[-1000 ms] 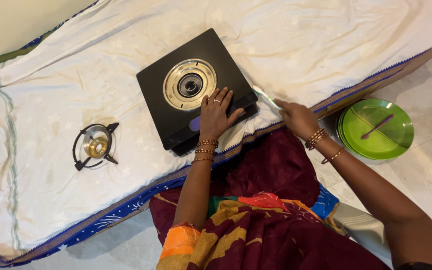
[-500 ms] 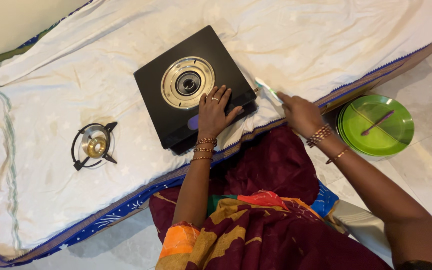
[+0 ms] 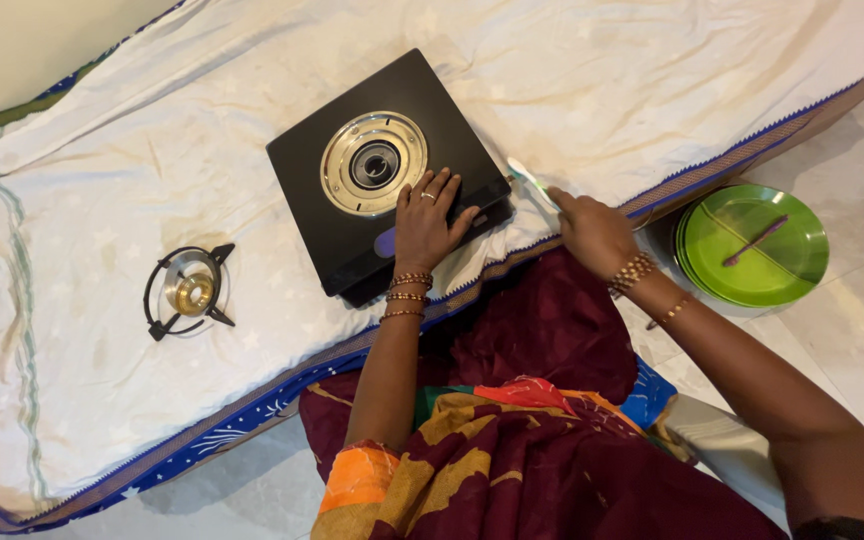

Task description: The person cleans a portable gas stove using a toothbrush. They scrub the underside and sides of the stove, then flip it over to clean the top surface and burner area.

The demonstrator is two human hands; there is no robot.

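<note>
Black glass is forming the top of the single-burner stove (image 3: pixel 372 190), which is lying on a white cloth (image 3: pixel 152 180) spread over the floor. The left hand (image 3: pixel 427 225) is lying flat on the stove's near right corner, fingers spread wide. The right hand (image 3: pixel 592 232) is pinching a slim, pale tool (image 3: pixel 532 185) just beside the stove's right edge. A pan support (image 3: pixel 189 290) is sitting well apart to the left, and green plates (image 3: pixel 752 258) with a spoon (image 3: pixel 755 240) are resting on the floor at the right.
</note>
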